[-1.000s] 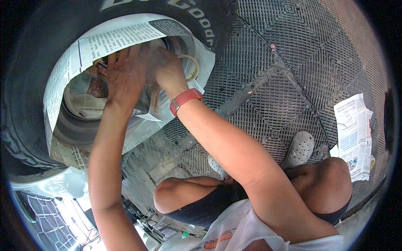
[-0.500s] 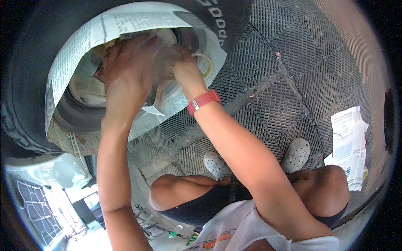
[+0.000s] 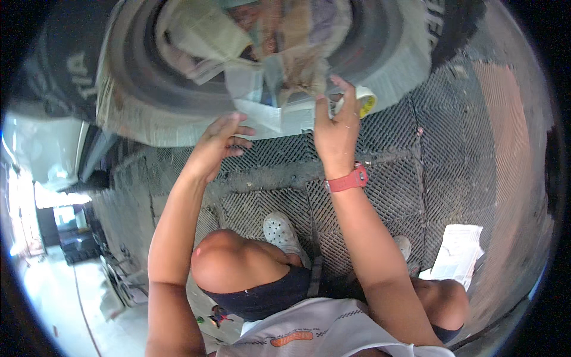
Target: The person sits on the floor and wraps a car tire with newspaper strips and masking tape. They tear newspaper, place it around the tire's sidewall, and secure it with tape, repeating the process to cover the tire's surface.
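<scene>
A black tyre [image 3: 44, 65] stands in front of me, its wheel and sidewall covered with sheets of newspaper [image 3: 143, 134]. Crumpled newspaper and a pale translucent strip [image 3: 259, 101] lie over the wheel's middle, blurred. My left hand [image 3: 221, 143] is open just below the paper's lower edge, fingers curved and apart, holding nothing. At the paper's right side, my right hand [image 3: 338, 128] carries a roll of tape [image 3: 367, 102], white with a yellow inside, against its outer fingers. Its thumb and forefinger are spread near the crumpled paper; how the fingers grip the roll is partly hidden.
Black ribbed mats [image 3: 380, 178] cover the floor under the tyre and around my grey clogs [image 3: 279, 232]. Folded printed paper [image 3: 455, 253] lies on the floor to my right. A pale car body panel [image 3: 44, 149] rises at the left.
Both hands have come out of the wheel's middle toward me and drawn apart. The tape roll has stayed with my right hand. My view has shifted, bringing the wheel higher in the picture.
</scene>
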`<state>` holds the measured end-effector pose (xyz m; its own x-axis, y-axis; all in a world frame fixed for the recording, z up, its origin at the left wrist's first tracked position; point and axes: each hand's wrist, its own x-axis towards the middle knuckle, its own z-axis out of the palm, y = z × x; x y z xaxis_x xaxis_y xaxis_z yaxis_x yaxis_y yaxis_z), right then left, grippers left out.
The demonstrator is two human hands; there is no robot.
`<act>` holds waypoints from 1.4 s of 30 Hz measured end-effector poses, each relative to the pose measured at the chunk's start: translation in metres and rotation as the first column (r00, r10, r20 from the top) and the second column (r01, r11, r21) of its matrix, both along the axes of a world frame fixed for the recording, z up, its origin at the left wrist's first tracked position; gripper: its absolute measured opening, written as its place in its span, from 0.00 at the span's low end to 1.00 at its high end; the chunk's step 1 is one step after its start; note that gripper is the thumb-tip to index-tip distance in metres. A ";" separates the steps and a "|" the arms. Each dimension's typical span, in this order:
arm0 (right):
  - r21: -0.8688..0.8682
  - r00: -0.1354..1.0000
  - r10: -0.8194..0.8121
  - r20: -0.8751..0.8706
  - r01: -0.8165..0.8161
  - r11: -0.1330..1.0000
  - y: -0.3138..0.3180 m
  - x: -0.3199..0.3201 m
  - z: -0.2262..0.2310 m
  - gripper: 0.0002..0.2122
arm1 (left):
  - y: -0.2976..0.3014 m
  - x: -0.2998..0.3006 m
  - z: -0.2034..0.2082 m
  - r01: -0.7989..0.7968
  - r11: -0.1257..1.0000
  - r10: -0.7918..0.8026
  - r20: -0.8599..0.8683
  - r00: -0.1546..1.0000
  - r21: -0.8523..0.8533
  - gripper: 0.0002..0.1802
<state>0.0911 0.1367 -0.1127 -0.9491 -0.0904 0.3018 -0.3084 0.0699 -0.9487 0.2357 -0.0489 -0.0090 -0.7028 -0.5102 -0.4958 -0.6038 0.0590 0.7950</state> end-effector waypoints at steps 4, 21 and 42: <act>0.166 0.993 0.118 0.002 -0.116 0.979 -0.001 0.001 0.018 0.21 | -0.023 0.003 -0.038 0.026 0.928 -0.014 -0.034 0.999 0.371 0.38; 0.785 0.819 0.451 -0.354 -0.002 0.619 0.009 -0.049 0.008 0.19 | -0.043 -0.009 -0.069 -0.006 0.927 0.195 -0.469 0.861 0.375 0.16; 0.333 0.976 -0.035 -0.213 0.106 0.937 -0.064 -0.063 -0.012 0.11 | -0.055 -0.067 -0.095 -0.654 0.757 0.308 -0.873 0.378 -0.016 0.09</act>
